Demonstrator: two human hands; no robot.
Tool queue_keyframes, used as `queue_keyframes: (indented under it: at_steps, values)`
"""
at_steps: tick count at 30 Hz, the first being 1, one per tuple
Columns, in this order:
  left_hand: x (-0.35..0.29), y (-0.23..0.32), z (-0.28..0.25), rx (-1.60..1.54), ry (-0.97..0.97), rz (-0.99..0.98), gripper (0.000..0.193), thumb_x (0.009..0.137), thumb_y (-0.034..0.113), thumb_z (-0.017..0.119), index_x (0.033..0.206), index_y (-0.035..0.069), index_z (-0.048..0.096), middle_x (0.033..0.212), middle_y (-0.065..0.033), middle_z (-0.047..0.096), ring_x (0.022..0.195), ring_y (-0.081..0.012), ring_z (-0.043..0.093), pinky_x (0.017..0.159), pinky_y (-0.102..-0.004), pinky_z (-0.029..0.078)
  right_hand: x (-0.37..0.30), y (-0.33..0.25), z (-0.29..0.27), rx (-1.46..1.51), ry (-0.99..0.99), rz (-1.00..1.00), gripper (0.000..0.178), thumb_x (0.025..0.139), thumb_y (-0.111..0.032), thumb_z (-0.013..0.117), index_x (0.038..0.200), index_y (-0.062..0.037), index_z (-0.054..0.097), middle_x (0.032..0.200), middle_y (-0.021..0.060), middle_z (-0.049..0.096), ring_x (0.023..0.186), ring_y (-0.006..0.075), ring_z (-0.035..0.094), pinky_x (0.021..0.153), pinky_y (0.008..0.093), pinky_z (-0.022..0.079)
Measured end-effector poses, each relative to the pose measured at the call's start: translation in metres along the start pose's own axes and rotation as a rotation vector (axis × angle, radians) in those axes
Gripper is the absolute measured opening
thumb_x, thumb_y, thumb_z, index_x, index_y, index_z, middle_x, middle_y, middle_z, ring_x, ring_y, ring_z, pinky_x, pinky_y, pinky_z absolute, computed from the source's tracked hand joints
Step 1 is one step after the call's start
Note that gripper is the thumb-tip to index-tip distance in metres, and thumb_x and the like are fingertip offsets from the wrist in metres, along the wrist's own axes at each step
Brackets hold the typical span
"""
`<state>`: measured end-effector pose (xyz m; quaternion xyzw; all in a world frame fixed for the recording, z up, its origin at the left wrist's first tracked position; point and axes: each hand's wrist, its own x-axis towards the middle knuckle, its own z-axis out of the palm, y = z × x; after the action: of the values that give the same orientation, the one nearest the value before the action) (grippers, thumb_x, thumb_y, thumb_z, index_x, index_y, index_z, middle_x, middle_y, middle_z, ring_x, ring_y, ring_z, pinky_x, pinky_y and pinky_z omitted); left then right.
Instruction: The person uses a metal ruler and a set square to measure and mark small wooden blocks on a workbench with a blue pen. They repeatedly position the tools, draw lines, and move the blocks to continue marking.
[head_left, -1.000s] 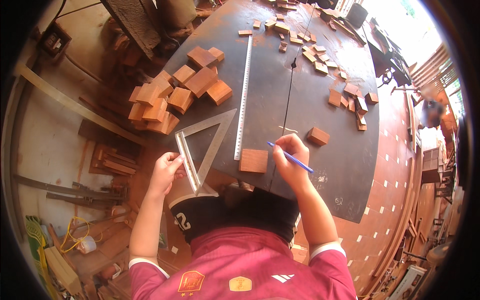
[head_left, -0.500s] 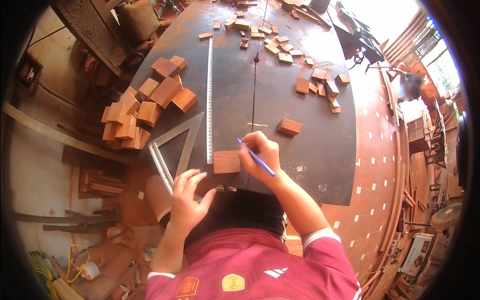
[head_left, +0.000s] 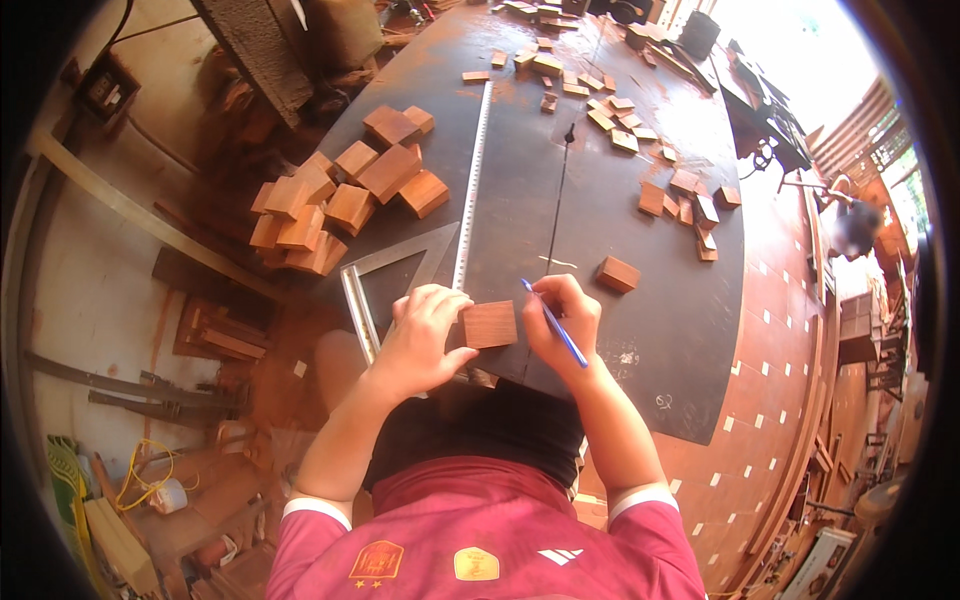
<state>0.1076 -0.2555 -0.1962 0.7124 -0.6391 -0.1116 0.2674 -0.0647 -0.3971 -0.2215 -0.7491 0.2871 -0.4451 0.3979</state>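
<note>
A reddish-brown wooden block (head_left: 490,325) lies near the front edge of the dark tabletop. My left hand (head_left: 425,340) is at its left side, thumb and fingers apart by its left corners; whether they press on it I cannot make out. Between the fingers of my right hand (head_left: 563,318), just right of the block, is a blue pen (head_left: 556,330), its tip pointing up and left. A long white ruler (head_left: 474,180) runs away from me, its near end by my left fingertips. Left of it lies a metal set square (head_left: 405,252), partly behind my left hand.
A pile of larger wooden blocks (head_left: 340,190) sits on the left of the dark table (head_left: 600,400). Small offcuts (head_left: 625,142) are scattered at the far side and right. One single block (head_left: 618,274) lies beyond my right hand. A person (head_left: 855,225) is in the right background.
My left hand has moved in from the near left to the block's left side. My right hand, still with the pen, has drawn away from the block's right edge. The view has shifted.
</note>
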Motion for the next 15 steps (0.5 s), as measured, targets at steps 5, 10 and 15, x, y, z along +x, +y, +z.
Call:
queue_keyframes:
  at_steps: [5, 10, 15]
  values:
    - [-0.010, -0.013, -0.025, 0.026, 0.255, -0.063, 0.066, 0.069, 0.018, 0.091, 0.126, 0.007, 0.061, 0.124, -0.0123, 0.065, 0.120, -0.0335, 0.059, 0.104, -0.0448, 0.042, -0.003, 0.000, 0.001, 0.009, 0.018, -0.033, 0.010, 0.085, -0.001, 0.070, 0.091, -0.0008, 0.063, 0.060, 0.0046, 0.062, 0.052, 0.0062, 0.057, 0.052, 0.0237, 0.047]
    - [0.003, -0.060, -0.077, 0.204, 0.480, -0.223, 0.064, 0.073, 0.018, 0.090, 0.129, 0.005, 0.060, 0.121, -0.0157, 0.066, 0.117, -0.0359, 0.061, 0.099, -0.0448, 0.046, -0.005, 0.000, 0.005, 0.001, -0.016, -0.053, 0.010, 0.084, -0.001, 0.070, 0.090, -0.0014, 0.063, 0.060, 0.0048, 0.062, 0.051, 0.0077, 0.057, 0.052, 0.0239, 0.047]
    - [0.035, -0.092, -0.105, 0.426, 0.513, -0.241, 0.059, 0.079, 0.023, 0.085, 0.130, 0.006, 0.060, 0.121, -0.0160, 0.066, 0.117, -0.0365, 0.059, 0.100, -0.0472, 0.043, -0.006, 0.005, 0.006, 0.013, -0.041, -0.071, 0.009, 0.085, -0.003, 0.070, 0.091, -0.0027, 0.063, 0.060, 0.0052, 0.061, 0.050, 0.0092, 0.058, 0.051, 0.0249, 0.048]
